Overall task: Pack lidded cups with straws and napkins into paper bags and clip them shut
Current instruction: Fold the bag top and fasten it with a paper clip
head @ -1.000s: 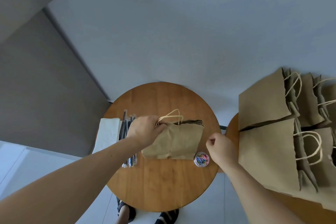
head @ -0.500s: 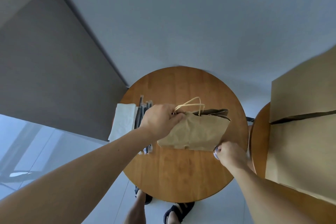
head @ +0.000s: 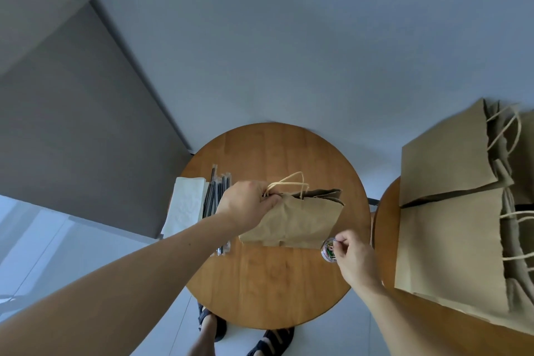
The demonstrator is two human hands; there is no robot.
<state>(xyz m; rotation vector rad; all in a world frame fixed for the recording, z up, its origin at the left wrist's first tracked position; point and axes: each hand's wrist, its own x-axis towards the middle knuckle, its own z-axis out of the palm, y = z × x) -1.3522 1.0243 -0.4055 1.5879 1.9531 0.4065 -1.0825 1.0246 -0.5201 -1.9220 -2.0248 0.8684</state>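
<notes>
Head view: we clench our left hand (head: 245, 205) round the top edge of the paper bag (head: 294, 222) on the round table (head: 260, 283), gathering its mouth for clipping. Just right of the bag, our right hand (head: 354, 257) curls fingers into the clip tub (head: 328, 250); whether they grasp a clip we cannot tell

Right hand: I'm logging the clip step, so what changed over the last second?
The right hand moved from beside the clip tub onto it; its fingertips now reach into the clips, whether pinching one is unclear. The left hand still grips the paper bag at its top, by the handles; the bag stays on the table.
</notes>
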